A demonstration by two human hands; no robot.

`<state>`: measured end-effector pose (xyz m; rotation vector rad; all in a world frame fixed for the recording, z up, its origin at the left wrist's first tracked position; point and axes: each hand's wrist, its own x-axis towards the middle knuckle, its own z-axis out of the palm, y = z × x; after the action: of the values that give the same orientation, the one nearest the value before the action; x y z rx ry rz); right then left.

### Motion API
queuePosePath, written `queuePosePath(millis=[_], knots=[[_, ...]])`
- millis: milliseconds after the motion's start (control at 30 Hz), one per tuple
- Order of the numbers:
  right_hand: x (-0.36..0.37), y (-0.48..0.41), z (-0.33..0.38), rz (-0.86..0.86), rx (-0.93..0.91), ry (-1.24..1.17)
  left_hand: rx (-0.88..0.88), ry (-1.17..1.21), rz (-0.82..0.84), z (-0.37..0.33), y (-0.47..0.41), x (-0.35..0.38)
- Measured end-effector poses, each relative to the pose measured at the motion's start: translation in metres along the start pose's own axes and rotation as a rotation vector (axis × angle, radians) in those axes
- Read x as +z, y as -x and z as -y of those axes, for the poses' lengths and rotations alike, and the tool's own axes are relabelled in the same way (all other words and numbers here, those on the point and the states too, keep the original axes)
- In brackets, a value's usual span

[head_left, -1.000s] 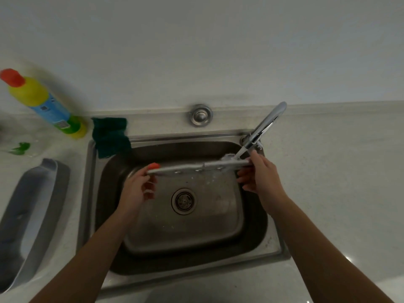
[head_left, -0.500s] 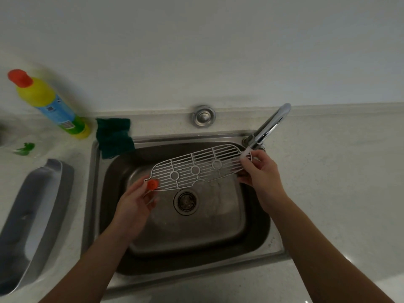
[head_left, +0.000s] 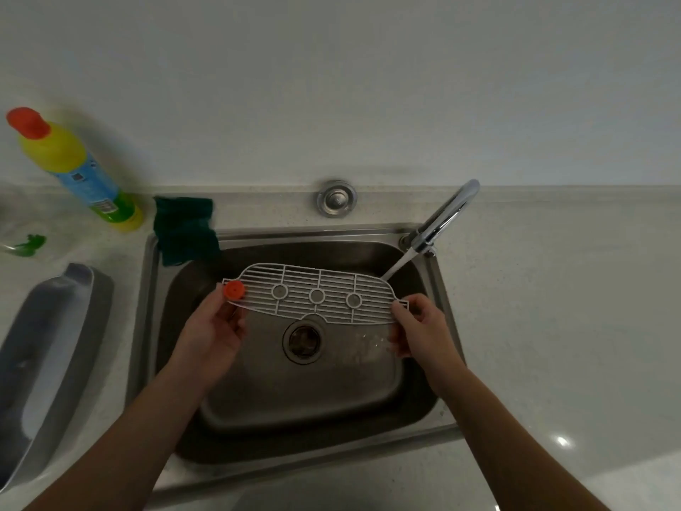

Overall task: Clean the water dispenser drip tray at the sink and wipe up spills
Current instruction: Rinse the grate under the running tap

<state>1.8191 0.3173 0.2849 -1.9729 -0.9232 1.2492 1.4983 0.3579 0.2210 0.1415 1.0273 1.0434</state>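
Together we hold the white slotted plastic grille (head_left: pixel 317 297) flat above the stainless steel sink (head_left: pixel 143 326). Our left hand (head_left: pixel 212 335) pinches its left end beside the round orange button (head_left: pixel 234 289), and our right hand (head_left: pixel 423 331) pinches the tab at its right end. Water from the chrome tap (head_left: pixel 447 212) strikes the grille's far right corner. A grey curved tray (head_left: pixel 55 344) lies on the worktop (head_left: pixel 552 326), left of the sink.

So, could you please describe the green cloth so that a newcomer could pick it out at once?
Find the steel sink in the pale counter. At its back left corner a dark green cloth hangs over the rim, just right of a yellow bottle with a red cap. It is the only soft, dark green thing there.
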Motion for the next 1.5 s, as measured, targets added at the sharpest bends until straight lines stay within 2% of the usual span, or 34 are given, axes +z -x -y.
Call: queuePosePath(millis=[100,233,400,600,767,967,1067,1133,1200,1333,1500], knots=[[-0.011,0.002,-0.009,-0.026,0.065,0.001,0.049,-0.075,-0.012,0.002,-0.004,0.013],[-0.033,-0.004,-0.009,-0.025,0.148,-0.140,0.160,-0.346,-0.124,0.013,0.002,0.035],[-0.058,-0.021,0.001,-0.044,0.121,-0.195,0.174,-0.538,-0.268,0.036,0.009,0.050],[-0.080,-0.036,0.020,-0.015,0.061,-0.292,0.032,-0.444,-0.240,0.054,0.021,0.060],[-0.084,-0.036,0.020,0.020,0.019,-0.302,0.134,-0.517,-0.287,0.055,0.029,0.077],[-0.089,-0.025,0.002,0.027,-0.055,-0.279,0.250,-0.437,-0.306,0.054,0.024,0.093],[-0.093,-0.018,-0.009,0.018,-0.061,-0.323,0.247,-0.245,-0.257,0.058,0.015,0.099],[-0.097,-0.015,-0.016,-0.015,-0.054,-0.352,0.191,-0.077,-0.186,0.065,0.011,0.109],[-0.101,-0.013,-0.023,-0.055,-0.039,-0.394,0.110,-0.009,-0.132,0.077,0.008,0.121],[-0.114,-0.010,-0.039,-0.146,-0.015,-0.423,-0.057,-0.191,-0.033,0.105,0.002,0.140],[-0.131,-0.007,-0.060,-0.254,0.049,-0.432,-0.096,-0.373,0.090,0.118,-0.008,0.156]])
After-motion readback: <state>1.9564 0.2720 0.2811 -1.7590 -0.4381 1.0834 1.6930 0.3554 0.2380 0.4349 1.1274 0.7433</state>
